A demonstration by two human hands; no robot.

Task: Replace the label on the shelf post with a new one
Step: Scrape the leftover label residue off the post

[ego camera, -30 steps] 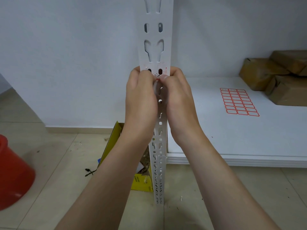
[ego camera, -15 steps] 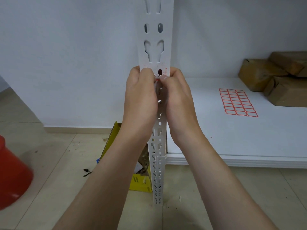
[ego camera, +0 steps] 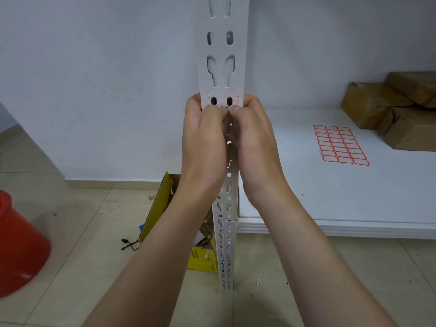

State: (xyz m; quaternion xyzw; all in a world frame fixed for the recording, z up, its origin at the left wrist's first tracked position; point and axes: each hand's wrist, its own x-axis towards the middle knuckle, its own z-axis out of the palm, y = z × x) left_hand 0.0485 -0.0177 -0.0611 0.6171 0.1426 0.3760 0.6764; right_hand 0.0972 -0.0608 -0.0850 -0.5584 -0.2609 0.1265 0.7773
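Surroundings first: red bucket [ego camera: 16,246] at the left edge on the tiled floor; open yellow carton [ego camera: 162,208] of scrap in lower centre, directly behind the left forearm and touching the foot of the post; small black cord [ego camera: 128,244] on the tile just left of it. White shelf board [ego camera: 306,185] across the right half, carrying a sheet of red-bordered blank labels [ego camera: 341,145] in mid right and brown wrapped parcels [ego camera: 398,109] stacked at the upper right edge, well apart from the post. White slotted shelf post [ego camera: 224,74] upright in centre frame, running from the top edge to the floor. Remnants of the old label [ego camera: 224,105] on the post face at centre (faint red flecks and a dark scrap beside the two oval holes), largely hidden by the knuckles. Left hand [ego camera: 204,140] and right hand [ego camera: 253,142] pressed against the post from either side, fingers curled tight, thumbs meeting at the label remnant. Whether either pinch actually has paper in it: cannot tell.
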